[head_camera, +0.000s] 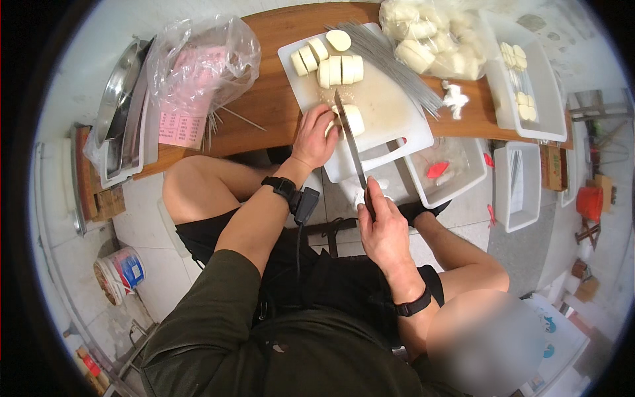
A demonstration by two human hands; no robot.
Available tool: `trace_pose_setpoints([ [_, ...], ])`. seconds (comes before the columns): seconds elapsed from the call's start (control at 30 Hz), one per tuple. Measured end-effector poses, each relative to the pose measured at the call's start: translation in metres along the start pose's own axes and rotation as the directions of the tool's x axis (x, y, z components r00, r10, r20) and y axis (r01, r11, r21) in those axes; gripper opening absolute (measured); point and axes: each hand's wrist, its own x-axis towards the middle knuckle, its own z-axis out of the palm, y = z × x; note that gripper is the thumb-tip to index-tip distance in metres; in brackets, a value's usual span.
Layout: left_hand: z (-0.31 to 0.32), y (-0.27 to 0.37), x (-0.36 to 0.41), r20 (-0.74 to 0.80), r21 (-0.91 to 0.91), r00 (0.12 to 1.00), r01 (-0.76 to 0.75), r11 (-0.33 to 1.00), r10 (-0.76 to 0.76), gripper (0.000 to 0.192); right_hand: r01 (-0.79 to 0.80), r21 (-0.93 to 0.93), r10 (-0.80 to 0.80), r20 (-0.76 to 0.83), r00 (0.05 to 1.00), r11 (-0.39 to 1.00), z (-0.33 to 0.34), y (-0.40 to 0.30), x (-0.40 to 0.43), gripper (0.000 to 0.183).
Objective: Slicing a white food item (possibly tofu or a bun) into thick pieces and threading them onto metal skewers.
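Note:
My right hand (384, 228) grips the handle of a long-bladed kitchen knife (353, 144), its blade pointing away from me across a white plastic cutting board (397, 106). The blade stands at a pale, cream-coloured food roll (353, 120), partly hiding it; how deep the cut goes cannot be told. My left hand (316, 136) holds the roll's left end against the board, fingers close to the blade. Farther up lie a row of thick cut slices (340, 70), a few more slices (305, 60) and one round piece (339, 40). Thin grey skewers (387, 62) lie in a bundle along the board's right side.
A bag of pale rolls (421, 37) and a white bin (526, 74) with skewered pieces stand at right. At left are a plastic bag (203, 64), a pink printed sheet (181, 124) and metal bowls (119, 94). Below the board sits a bin (449, 168) with red scraps.

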Motion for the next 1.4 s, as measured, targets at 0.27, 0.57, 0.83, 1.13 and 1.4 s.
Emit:
trace_pose_setpoints([
  [0.27,0.001,-0.001,0.000,-0.007,-0.007,1.000,-0.022,1.000,0.022,0.031,-0.018,-0.009,0.018,0.021,1.000,1.000,0.000,-0.003,0.001,0.052],
  [0.57,0.001,-0.011,0.005,-0.171,-0.292,0.942,0.231,0.928,-0.288,0.018,-0.040,0.020,0.040,0.003,0.999,0.999,0.005,-0.004,0.001,0.052],
  [0.83,0.007,0.004,-0.001,-0.113,-0.030,0.993,0.030,0.999,-0.033,0.019,-0.009,-0.043,0.010,0.005,1.000,0.999,0.008,-0.003,0.002,0.052],
  [1.13,0.007,-0.005,0.006,-0.173,-0.288,0.938,0.243,0.926,-0.299,0.023,-0.040,-0.109,0.046,0.052,0.998,0.993,0.002,-0.007,0.003,0.053],
  [1.4,0.009,0.000,0.008,-0.128,-0.389,0.889,0.363,0.847,-0.440,0.020,-0.017,-0.151,0.025,0.056,0.998,0.988,0.000,-0.012,0.005,0.053],
])
